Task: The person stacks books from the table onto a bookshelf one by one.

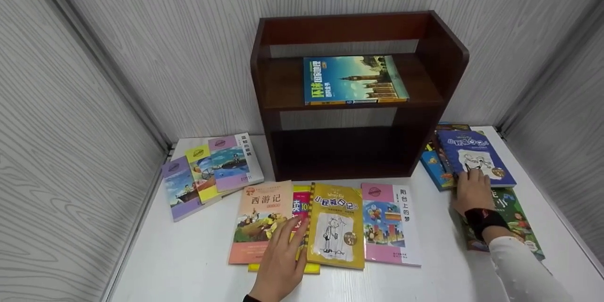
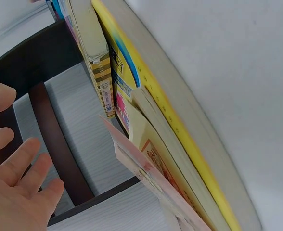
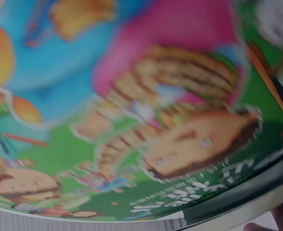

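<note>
In the head view my left hand (image 1: 281,257) reaches over a pink and yellow book (image 1: 300,207), fingers extended and a little spread. That book lies partly beneath an orange-pink storybook (image 1: 257,217), beside a yellow cartoon diary book (image 1: 336,226). The left wrist view also shows the left hand (image 2: 23,180) with its fingers apart and nothing between them. At the right, my right hand (image 1: 474,193) pinches the lower edge of a blue cartoon diary book (image 1: 481,160). Under it lies a green picture book (image 1: 512,222), whose cover fills most of the right wrist view.
A dark brown two-tier bookshelf (image 1: 337,108) stands at the back, with a blue geography book (image 1: 354,80) lying on its upper shelf. Three overlapping books (image 1: 207,174) lie at the left. A pink and white book (image 1: 384,224) lies between the hands. Grey wood-grain walls enclose the table.
</note>
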Demonstrator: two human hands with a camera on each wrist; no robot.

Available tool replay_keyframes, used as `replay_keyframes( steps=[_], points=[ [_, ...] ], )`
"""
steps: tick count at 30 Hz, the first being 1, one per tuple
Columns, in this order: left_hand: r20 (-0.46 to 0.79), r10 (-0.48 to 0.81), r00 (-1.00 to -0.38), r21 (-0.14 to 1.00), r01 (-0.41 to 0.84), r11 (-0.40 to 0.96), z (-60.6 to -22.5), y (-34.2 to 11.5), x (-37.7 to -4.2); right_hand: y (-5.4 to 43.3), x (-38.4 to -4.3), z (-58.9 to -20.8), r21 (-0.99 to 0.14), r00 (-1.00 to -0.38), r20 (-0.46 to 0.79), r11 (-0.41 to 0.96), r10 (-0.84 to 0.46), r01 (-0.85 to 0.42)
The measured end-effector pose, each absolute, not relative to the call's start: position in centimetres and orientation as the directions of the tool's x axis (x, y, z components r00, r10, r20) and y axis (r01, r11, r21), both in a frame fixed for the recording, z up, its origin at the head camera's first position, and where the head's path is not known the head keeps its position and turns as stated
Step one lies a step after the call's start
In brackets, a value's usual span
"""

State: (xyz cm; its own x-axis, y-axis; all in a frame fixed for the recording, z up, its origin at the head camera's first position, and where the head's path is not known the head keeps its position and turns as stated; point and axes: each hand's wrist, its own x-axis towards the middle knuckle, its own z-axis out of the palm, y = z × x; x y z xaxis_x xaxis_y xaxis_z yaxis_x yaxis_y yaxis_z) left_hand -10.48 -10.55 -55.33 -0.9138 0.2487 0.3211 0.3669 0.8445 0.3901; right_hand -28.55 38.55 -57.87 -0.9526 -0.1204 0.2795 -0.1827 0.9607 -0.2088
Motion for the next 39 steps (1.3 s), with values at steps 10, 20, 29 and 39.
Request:
replay_keyframes(
  steps=[10,20,29,39],
  points=[
    [0.313,0.236,-0.92,0.415,0.356,0.837,-55.5,-10.4,-10.5,38.4,-27.7,-58.8,-0.084,-0.885,0.431,0.968,-0.178,-0.236],
    [0.37,0.244,-0.896,0.403,0.392,0.827,-55.8,-10.4,-10.6,37.8,-27.2,-59.1,-0.086,-0.94,0.327,0.988,-0.093,-0.127],
    [0.397,0.248,-0.884,0.403,0.411,0.818,-56.1,-10.6,-10.7,37.4,-26.8,-58.3,-0.109,-0.955,0.296,0.994,0.025,-0.007],
    [0.344,0.237,-0.908,0.424,0.376,0.824,-56.0,-10.6,-10.4,38.3,-26.0,-57.9,-0.219,-0.932,0.348,0.975,0.104,0.027]
  ],
)
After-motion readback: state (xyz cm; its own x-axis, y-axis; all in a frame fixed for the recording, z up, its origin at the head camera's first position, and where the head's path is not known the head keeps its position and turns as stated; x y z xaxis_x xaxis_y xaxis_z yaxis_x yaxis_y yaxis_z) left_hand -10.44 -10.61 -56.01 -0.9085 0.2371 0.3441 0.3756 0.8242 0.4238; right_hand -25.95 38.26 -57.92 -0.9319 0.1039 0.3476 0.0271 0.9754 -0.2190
